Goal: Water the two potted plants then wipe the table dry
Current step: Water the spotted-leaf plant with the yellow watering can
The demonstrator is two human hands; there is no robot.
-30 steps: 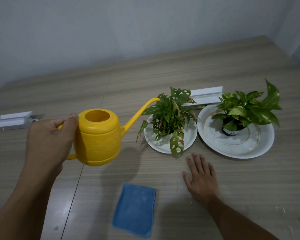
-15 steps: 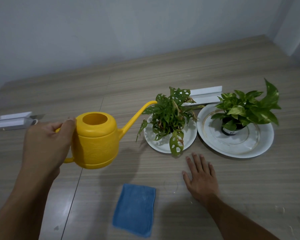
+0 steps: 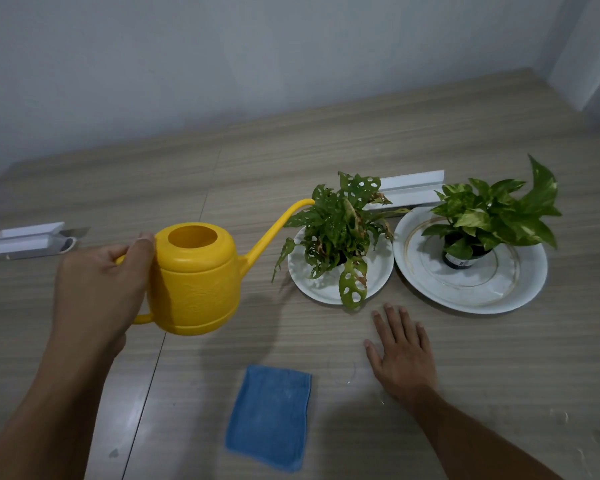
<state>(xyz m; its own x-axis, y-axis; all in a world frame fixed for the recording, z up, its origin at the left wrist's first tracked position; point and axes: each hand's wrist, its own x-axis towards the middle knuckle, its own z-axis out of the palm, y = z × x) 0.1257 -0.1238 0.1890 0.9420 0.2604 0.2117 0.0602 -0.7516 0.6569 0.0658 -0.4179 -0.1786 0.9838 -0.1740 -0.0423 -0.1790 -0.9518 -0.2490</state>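
Left hand point(image 3: 97, 289) clamped on handle, lifts yellow watering can point(image 3: 196, 277) off table point(image 3: 499, 133); spout tip reaches holed-leaf plant point(image 3: 340, 230) on small plate point(image 3: 312, 289), apparently for pouring. Blue cloth point(image 3: 269, 415) waits near edge for wiping. Right hand point(image 3: 400, 355) flat, fingers spread, empty, likely bracing. Second plant point(image 3: 492, 216) on large plate point(image 3: 520, 292).

two potted plants point(image 3: 340, 226) point(image 3: 492, 213), two plates point(image 3: 378, 278) point(image 3: 520, 289), one watering can point(image 3: 198, 282), one cloth point(image 3: 269, 415), two white rails point(image 3: 25, 239) point(image 3: 413, 188).

The left hand point(image 3: 97, 289) hides most of the yellow can's handle point(image 3: 142, 318).
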